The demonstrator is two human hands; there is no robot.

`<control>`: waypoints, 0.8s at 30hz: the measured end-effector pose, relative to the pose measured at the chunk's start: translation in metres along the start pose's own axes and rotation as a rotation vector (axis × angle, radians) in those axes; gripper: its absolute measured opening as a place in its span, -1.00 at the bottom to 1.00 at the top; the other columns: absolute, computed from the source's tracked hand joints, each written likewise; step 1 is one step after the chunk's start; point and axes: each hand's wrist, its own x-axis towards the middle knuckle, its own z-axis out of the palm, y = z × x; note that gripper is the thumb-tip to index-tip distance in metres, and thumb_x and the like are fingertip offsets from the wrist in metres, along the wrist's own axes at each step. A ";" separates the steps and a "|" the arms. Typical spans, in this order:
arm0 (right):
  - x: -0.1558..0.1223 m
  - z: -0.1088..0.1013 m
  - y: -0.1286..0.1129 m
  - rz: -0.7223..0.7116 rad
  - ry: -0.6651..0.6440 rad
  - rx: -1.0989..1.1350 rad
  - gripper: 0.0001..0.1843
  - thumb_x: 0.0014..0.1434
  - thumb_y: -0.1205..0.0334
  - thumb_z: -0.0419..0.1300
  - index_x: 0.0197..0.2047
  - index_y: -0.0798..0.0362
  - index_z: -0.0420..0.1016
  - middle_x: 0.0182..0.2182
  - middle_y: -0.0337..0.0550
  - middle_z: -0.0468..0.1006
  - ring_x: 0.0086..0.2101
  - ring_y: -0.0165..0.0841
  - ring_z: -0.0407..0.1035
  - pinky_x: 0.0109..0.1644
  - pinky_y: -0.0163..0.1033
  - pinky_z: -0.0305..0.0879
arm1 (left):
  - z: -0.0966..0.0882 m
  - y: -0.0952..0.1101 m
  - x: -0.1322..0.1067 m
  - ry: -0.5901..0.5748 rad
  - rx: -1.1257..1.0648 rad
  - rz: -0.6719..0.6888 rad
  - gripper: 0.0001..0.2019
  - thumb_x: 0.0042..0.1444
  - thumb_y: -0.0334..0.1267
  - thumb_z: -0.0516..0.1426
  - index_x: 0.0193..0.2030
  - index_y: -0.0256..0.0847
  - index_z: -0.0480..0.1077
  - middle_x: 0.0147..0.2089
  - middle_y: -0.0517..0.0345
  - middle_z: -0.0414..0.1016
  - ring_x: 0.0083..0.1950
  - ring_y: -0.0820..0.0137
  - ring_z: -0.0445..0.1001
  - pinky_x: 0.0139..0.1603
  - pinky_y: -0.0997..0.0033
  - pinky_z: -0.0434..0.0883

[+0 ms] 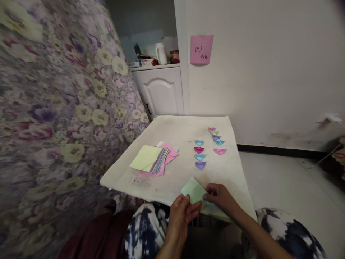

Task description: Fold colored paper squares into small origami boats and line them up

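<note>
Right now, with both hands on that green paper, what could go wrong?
The light green paper is at the near edge of the table, so it might slip off if the left hand and right hand loosen.

The nearest purple folded paper sits just beyond it; a push forward could knock it out of line.

The stack of paper sheets is fanned along one side, so a bump might scatter it.

Paper pale green; tabletop cream; trousers white, navy-blotched; note pink.
</note>
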 end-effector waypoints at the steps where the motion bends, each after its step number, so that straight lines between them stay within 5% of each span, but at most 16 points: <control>1: 0.000 -0.001 -0.001 -0.003 0.000 -0.001 -0.91 -0.10 0.29 0.20 -0.56 0.11 0.38 -0.62 -0.32 0.31 -0.54 -0.46 0.16 -0.46 -0.38 0.03 | 0.001 0.001 -0.001 0.002 -0.021 -0.009 -0.77 -0.04 -0.24 0.26 -0.32 -0.26 0.30 -0.40 0.17 0.49 -0.34 0.28 0.61 -0.51 0.52 0.49; 8: -0.003 -0.006 0.001 0.015 -0.078 0.055 -0.91 -0.05 0.24 0.18 -0.47 0.08 0.40 -0.65 -0.37 0.30 -0.67 -0.51 0.12 -0.62 -0.42 0.02 | 0.003 0.003 -0.003 0.009 -0.154 -0.058 -0.78 -0.04 -0.34 0.26 -0.31 -0.23 0.27 -0.47 0.25 0.47 -0.48 0.39 0.58 -0.56 0.54 0.48; 16: -0.007 -0.002 0.002 -0.002 -0.119 0.081 -0.93 -0.05 0.28 0.19 -0.48 0.07 0.36 -0.70 -0.43 0.22 -0.72 -0.54 0.09 -0.70 -0.45 -0.02 | 0.002 0.011 -0.004 -0.172 -0.160 -0.023 -0.71 -0.15 -0.38 0.32 -0.25 -0.31 0.40 -0.44 0.23 0.50 -0.70 0.67 0.32 -0.71 0.71 0.26; 20: -0.007 -0.002 -0.003 -0.050 -0.095 0.076 -0.98 -0.04 0.34 0.16 -0.48 0.08 0.39 -0.68 -0.39 0.31 -0.66 -0.49 0.21 -0.59 -0.42 0.11 | 0.002 0.013 -0.008 -0.162 -0.144 -0.092 -0.73 -0.10 -0.29 0.31 -0.24 -0.28 0.40 -0.40 0.15 0.55 -0.58 0.50 0.49 -0.61 0.61 0.37; 24: -0.008 -0.004 -0.010 -0.146 -0.030 0.054 -0.91 -0.06 0.43 0.14 -0.47 0.08 0.42 -0.57 -0.31 0.41 -0.49 -0.42 0.31 -0.40 -0.36 0.20 | 0.006 0.014 -0.016 -0.216 -0.101 -0.040 -0.73 -0.03 -0.26 0.27 -0.17 -0.27 0.42 -0.21 -0.01 0.59 -0.20 0.25 0.57 -0.19 0.35 0.46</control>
